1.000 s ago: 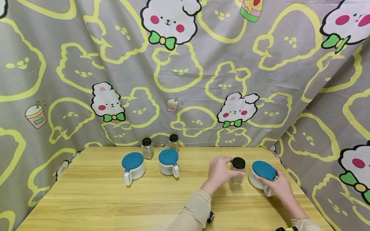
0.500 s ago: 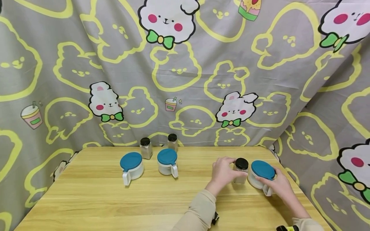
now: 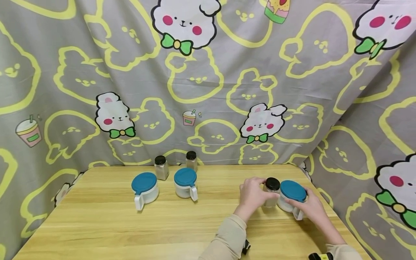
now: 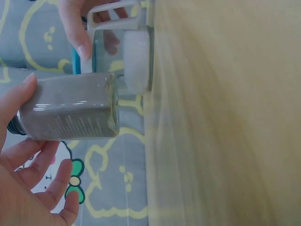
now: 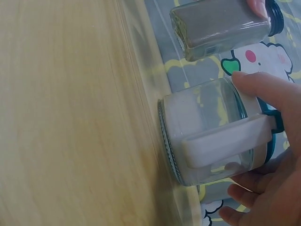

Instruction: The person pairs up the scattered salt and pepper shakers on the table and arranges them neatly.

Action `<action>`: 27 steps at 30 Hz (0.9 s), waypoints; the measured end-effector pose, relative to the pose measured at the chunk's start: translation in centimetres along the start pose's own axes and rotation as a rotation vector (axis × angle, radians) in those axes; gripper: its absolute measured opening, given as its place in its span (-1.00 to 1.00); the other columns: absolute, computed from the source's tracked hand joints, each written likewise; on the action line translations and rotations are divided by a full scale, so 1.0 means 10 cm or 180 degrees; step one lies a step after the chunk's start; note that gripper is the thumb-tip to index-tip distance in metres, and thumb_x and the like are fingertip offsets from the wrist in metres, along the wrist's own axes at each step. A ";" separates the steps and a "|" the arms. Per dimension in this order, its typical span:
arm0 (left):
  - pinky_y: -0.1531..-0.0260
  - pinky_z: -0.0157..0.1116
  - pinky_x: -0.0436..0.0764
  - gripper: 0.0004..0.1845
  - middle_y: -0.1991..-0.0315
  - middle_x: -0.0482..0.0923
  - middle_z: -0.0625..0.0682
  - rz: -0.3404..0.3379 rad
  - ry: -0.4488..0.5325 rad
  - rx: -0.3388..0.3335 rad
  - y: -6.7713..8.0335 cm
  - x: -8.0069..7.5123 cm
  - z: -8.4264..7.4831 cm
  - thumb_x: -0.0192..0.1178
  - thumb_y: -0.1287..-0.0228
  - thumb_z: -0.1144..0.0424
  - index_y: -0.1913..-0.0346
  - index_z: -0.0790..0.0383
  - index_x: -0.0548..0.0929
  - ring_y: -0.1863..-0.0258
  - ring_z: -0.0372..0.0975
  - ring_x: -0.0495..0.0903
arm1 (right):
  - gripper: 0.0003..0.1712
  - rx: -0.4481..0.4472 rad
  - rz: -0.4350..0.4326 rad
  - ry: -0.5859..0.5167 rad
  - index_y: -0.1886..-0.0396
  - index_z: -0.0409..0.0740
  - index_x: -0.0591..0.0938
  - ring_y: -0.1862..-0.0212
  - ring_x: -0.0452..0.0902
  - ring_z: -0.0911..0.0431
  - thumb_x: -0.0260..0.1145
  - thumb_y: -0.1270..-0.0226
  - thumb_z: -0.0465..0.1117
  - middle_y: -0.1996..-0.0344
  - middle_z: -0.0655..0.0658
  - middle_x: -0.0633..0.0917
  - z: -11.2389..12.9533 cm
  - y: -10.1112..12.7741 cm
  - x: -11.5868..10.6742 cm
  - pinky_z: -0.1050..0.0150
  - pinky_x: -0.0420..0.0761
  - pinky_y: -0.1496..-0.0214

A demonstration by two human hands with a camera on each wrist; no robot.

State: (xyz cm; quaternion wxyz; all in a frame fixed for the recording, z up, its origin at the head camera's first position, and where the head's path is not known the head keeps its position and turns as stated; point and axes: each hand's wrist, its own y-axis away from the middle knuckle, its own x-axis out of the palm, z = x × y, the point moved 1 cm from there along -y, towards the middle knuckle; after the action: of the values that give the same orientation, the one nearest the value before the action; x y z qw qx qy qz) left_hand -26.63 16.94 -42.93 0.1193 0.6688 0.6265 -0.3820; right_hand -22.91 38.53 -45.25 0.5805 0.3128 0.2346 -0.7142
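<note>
Behind both hands hangs a grey cartoon-rabbit printed cloth backdrop [image 3: 208, 79], and under them lies the pale wooden slatted table [image 3: 130, 231]. The right hand [image 3: 310, 207] is curled round a squat clear glass jar with a teal lid and white plastic handle [image 3: 290, 196], which stands on the table against that palm; in the right wrist view the thumb lies on the glass wall above the handle and the fingers wrap underneath. Just inside it, touching or nearly touching, the left hand [image 3: 252, 195] holds a small square clear glass shaker bottle with a black cap [image 3: 271, 192], thumb and fingers closed round its upper part; the left wrist view shows its base lifted a little off the table. Both vessels look rigid, smooth and breakable, the jar heavier with white grains, best taken by handle or wall; the bottle seems light and is best gripped on its flat sides. Well to the left of the left hand stand two more teal-lidded jars [image 3: 144, 187] and two more black-capped bottles [image 3: 160, 167].
</note>
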 end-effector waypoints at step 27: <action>0.19 -0.25 0.40 -0.33 0.03 0.70 -0.18 0.0013 -0.0055 -0.0413 -0.01 0.10 -0.02 0.55 0.31 -0.25 -0.01 -0.15 0.73 0.08 -0.16 0.61 | 0.25 0.0069 0.0034 0.0111 -0.48 -0.47 -0.05 -0.31 0.23 -0.42 0.41 -0.15 0.20 -0.35 -0.59 0.21 0.00 -0.02 0.00 -0.31 0.37 -0.25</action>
State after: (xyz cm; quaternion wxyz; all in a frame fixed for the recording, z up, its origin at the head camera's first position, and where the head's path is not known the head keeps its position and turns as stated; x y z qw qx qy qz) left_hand -26.73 17.86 -43.41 0.1686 0.6577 0.6475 -0.3460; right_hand -23.10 38.63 -45.25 0.5767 0.3328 0.2353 -0.7081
